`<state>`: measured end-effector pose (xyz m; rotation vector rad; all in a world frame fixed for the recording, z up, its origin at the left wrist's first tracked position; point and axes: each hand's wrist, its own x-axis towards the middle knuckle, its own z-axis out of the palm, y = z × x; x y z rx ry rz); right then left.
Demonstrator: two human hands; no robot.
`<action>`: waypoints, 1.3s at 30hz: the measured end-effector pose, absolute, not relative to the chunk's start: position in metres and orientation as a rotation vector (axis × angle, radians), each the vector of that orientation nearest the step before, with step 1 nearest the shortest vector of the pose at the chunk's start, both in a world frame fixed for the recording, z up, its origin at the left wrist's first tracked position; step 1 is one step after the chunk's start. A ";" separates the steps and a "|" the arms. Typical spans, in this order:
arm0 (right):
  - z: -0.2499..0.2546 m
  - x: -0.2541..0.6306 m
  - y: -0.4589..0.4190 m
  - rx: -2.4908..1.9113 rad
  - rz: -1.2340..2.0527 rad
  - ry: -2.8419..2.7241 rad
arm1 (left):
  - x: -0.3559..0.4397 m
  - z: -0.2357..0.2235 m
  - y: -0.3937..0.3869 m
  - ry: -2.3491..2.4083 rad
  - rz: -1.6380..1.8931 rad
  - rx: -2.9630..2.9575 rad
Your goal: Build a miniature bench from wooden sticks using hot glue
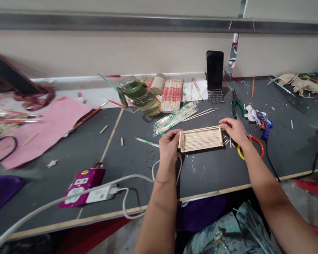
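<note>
Between my two hands is a small rectangular frame of wooden sticks (pixel 201 139), its floor made of sticks laid side by side with raised edges. My left hand (pixel 169 143) is closed on its left end, thumb and fingers pinching the edge. At the far right corner, my right hand (pixel 233 129) pinches near the end of a stick along the back edge. Short cut stick pieces (pixel 230 141) lie on the table by the frame's right end. Red-and-yellow-handled scissors (pixel 262 147) lie partly under my right forearm.
Wrapped chopsticks (pixel 175 118) and a red-patterned bundle (pixel 172 95) lie behind the frame, near a glass jug (pixel 140 95). A phone (pixel 215 70) stands upright. Pliers (pixel 237 104) and a blue glue gun (pixel 266 128) are at right. A white cable (pixel 95 190) crosses a purple power strip (pixel 82 185).
</note>
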<state>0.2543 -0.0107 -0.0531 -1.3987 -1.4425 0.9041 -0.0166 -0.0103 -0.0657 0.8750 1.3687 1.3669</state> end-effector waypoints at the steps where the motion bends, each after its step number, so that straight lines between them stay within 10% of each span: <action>1: -0.054 0.255 -0.011 -1.406 0.948 -1.412 | -0.016 -0.066 -0.010 1.371 1.374 0.870; 39: -0.033 0.260 -0.017 -1.387 0.810 -1.218 | -0.022 -0.069 -0.008 1.382 1.343 0.854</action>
